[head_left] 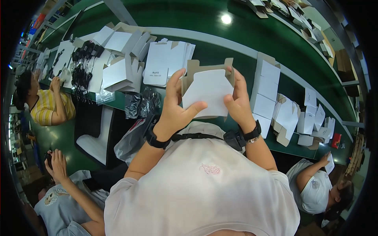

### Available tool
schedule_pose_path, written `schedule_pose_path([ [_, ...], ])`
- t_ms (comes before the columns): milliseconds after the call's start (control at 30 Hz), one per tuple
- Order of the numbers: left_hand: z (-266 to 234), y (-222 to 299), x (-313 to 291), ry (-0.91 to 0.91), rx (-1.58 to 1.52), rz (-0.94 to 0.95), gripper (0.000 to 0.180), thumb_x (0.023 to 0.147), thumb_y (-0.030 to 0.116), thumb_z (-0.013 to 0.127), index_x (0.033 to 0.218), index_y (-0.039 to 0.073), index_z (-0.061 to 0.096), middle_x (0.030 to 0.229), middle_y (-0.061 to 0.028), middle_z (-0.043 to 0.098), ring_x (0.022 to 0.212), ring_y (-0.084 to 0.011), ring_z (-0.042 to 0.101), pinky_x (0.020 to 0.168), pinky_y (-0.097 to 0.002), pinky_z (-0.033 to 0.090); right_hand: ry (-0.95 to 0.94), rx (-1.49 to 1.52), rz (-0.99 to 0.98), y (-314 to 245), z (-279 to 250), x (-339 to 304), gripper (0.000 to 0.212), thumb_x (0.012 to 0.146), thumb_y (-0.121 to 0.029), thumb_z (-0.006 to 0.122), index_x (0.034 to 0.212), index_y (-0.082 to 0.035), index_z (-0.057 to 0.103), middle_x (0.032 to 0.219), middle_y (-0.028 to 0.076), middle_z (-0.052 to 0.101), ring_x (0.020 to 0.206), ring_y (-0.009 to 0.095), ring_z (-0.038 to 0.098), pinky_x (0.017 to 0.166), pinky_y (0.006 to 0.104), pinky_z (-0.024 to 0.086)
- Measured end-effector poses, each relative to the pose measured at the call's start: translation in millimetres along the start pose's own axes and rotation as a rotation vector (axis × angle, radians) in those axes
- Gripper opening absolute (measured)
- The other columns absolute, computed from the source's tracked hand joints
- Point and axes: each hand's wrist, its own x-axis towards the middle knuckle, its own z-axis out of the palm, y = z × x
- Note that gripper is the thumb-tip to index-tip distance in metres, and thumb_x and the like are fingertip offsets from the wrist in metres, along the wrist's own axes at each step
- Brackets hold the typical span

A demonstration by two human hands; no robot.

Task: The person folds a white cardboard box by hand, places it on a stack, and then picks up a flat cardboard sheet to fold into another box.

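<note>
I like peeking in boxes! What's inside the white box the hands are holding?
Nothing shows inside. The white box is half folded, gripped by the left hand and right hand; only its brown cardboard flaps stick up on top. Its white panel hides the inside.

Premises: packing line in a factory or assembly workshop. Evidence: a long green counter (236,67) running from far left to near right, carrying stacks of flat white carton blanks (167,61), half-folded white boxes (120,74), a row of stacked boxes (265,92) at right, black cables (80,63) at far left and clear plastic bags (141,103). Several seated people (47,104) work along the counter on both sides; a second green counter (299,23) with more cartons lies beyond.
</note>
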Motion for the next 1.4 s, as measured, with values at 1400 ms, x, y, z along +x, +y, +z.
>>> schedule_pose_path([
  [1400,3.2,-83.1,-10.4,0.201,-0.429,-0.448,0.051,0.084,0.016,0.063,0.124,0.005,0.033,0.094,-0.0017,0.044,0.087,-0.0095,0.044,0.077,-0.0218,0.038,0.175,0.346,0.195,53.7,14.4,-9.2,0.026,0.088,-0.018,0.049,0.109,-0.004,0.048,0.094,0.005,0.057,0.081,0.009,0.048,0.074,0.0213,0.037],
])
